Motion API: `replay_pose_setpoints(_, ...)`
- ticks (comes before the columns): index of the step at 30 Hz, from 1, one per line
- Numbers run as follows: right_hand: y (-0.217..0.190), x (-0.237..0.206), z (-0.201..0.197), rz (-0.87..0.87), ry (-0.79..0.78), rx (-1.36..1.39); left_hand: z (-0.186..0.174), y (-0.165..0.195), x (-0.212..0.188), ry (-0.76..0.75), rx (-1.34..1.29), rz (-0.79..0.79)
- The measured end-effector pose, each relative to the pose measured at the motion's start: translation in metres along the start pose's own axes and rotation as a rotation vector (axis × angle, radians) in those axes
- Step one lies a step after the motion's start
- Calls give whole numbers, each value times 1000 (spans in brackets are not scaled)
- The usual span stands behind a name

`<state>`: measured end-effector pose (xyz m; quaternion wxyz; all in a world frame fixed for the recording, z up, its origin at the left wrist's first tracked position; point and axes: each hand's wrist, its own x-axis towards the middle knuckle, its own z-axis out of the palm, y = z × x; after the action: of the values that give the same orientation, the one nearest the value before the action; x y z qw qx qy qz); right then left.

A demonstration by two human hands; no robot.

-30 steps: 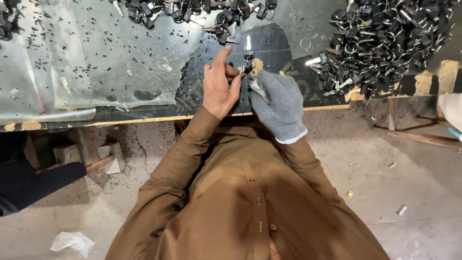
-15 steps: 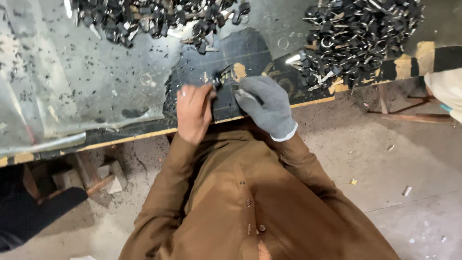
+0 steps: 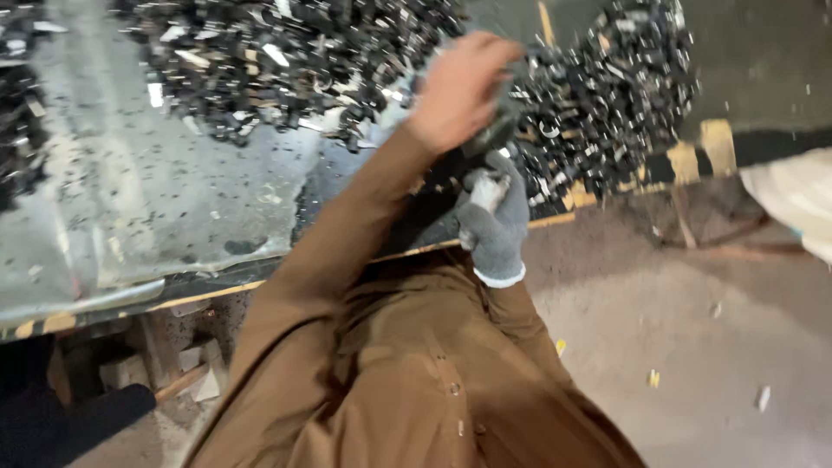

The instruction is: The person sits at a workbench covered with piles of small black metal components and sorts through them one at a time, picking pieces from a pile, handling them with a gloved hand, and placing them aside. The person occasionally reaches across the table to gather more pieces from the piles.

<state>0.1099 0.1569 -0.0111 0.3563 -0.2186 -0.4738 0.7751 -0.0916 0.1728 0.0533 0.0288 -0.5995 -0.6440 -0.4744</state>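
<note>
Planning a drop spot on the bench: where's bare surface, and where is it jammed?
Free: the grey sheet, left of the left hand and below the upper parts pile, carries only small specks. Crowded: that pile along the top, and the right pile beside the gloved right hand.

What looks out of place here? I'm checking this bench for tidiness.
Small dark bits are scattered across the grey sheet beside the heaps of metal parts. Only the right hand wears a glove; the left hand is bare.
</note>
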Motion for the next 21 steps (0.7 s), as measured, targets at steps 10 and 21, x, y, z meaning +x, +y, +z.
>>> replay_pose_setpoints(10, 10, -2, -4, -63, -73, -229, 37, 0, 17, -72, 113, -271)
replay_pose_setpoints(21, 2, -8, 14, 47, -65, -341, -58, 15, -117, 92, 299, -296)
